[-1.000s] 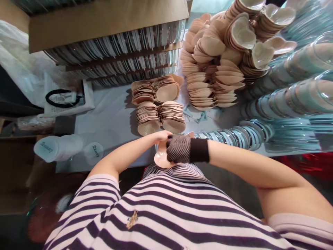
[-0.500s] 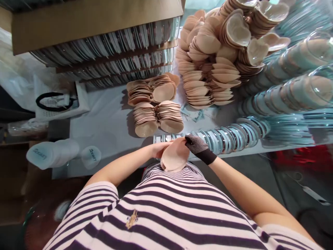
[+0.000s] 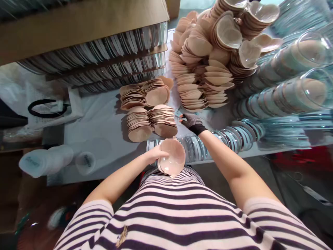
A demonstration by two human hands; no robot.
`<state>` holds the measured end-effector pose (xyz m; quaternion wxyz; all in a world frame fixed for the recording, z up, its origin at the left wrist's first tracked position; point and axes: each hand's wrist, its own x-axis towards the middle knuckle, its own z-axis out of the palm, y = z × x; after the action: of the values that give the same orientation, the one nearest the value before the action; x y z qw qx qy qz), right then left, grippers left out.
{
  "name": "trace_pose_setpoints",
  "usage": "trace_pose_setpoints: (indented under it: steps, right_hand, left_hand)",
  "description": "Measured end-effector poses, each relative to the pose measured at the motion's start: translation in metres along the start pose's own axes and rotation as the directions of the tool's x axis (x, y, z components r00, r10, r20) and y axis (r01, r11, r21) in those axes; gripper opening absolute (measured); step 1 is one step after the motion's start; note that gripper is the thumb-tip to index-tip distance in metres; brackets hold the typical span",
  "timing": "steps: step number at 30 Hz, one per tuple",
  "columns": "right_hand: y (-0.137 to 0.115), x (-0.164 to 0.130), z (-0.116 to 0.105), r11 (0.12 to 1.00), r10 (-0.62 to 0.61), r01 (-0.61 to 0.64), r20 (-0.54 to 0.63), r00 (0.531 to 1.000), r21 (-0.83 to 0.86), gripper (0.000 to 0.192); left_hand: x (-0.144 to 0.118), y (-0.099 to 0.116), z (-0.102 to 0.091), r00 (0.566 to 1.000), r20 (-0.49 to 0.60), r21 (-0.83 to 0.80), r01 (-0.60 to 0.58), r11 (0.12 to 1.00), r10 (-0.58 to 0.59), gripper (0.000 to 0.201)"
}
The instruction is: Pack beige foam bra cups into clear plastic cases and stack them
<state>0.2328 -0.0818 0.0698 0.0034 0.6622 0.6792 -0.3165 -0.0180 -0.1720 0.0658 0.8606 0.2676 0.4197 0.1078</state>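
Two hands busy: left hand (image 3: 154, 155) closed on beige cup (image 3: 172, 161) at its rim, hollow side up, near striped shirt; gloved right hand (image 3: 190, 120) reaches beyond, fingers loosely curled over paper label (image 3: 179, 110), grip unclear. Best keep cup level, pinch single label

The bare left hand (image 3: 153, 154) grips a beige cup (image 3: 172, 162) by its rim, hollow side up, just above the striped shirt (image 3: 182, 215). The gloved right hand (image 3: 191, 120) rests on small labels (image 3: 179, 110) on the counter (image 3: 104, 128) beside stacked cups (image 3: 151, 121).
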Motion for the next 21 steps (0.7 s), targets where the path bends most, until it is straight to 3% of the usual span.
trace_pose_setpoints:
  steps: [3, 6, 11, 15, 18, 21]
  right_hand:
    - [0.032, 0.036, 0.013, 0.977, 0.17, -0.175, -0.045, 0.984, -0.119, 0.052]
    - [0.037, 0.059, 0.034, 0.949, 0.241, -0.251, -0.077, 0.967, -0.193, 0.06]
    - [0.042, 0.074, 0.042, 0.957, 0.227, -0.231, -0.044, 0.973, -0.178, 0.032]
    - [0.051, 0.078, 0.031, 0.962, 0.185, -0.173, 0.038, 0.982, -0.211, 0.034]
    - [0.044, 0.077, 0.032, 0.958, 0.178, -0.164, 0.04, 0.983, -0.234, 0.049]
    - [0.034, 0.074, 0.038, 0.954, 0.191, -0.177, 0.036, 0.981, -0.24, 0.041]
  left_hand:
    - [-0.001, -0.004, 0.005, 0.99, -0.14, -0.086, -0.028, 0.996, 0.016, 0.068]
    - [0.003, -0.009, 0.01, 0.957, -0.289, -0.247, -0.071, 0.967, -0.003, 0.061]
    - [0.011, -0.015, 0.013, 0.925, -0.379, -0.42, -0.147, 0.896, -0.026, 0.054]
    - [0.014, -0.015, 0.013, 0.908, -0.418, -0.468, -0.181, 0.865, -0.037, 0.047]
    - [0.014, -0.014, 0.015, 0.9, -0.435, -0.48, -0.199, 0.854, -0.036, 0.043]
    - [0.01, -0.015, 0.014, 0.887, -0.461, -0.488, -0.215, 0.846, -0.04, 0.042]
